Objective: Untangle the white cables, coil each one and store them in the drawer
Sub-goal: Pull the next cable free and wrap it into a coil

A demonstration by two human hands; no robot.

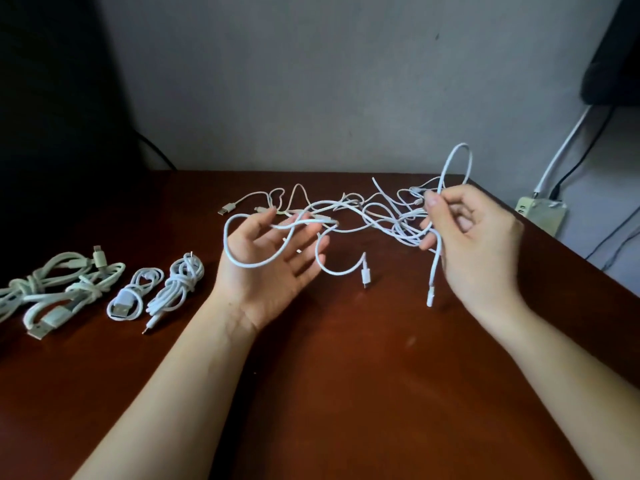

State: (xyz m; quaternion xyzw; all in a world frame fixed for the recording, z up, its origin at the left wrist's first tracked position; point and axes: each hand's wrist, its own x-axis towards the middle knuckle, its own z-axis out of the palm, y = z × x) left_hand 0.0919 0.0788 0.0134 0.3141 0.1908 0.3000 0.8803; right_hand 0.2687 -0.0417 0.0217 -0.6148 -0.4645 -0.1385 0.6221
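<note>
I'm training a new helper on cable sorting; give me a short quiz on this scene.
1. True or false: the right hand pinches a raised cable loop.
2. The coiled bundles lie: A) in the right hand; B) left of the left hand; C) on the floor.
3. Fill in: the left hand's palm faces ___.
Key: 1 true; 2 B; 3 up.

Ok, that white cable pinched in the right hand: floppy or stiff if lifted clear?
Probably floppy: the cable hangs straight down below the right hand, plug dangling. Some spring, though: it holds an upright loop above the grip. It would likely drag the tangle along, as strands cross it.
</note>
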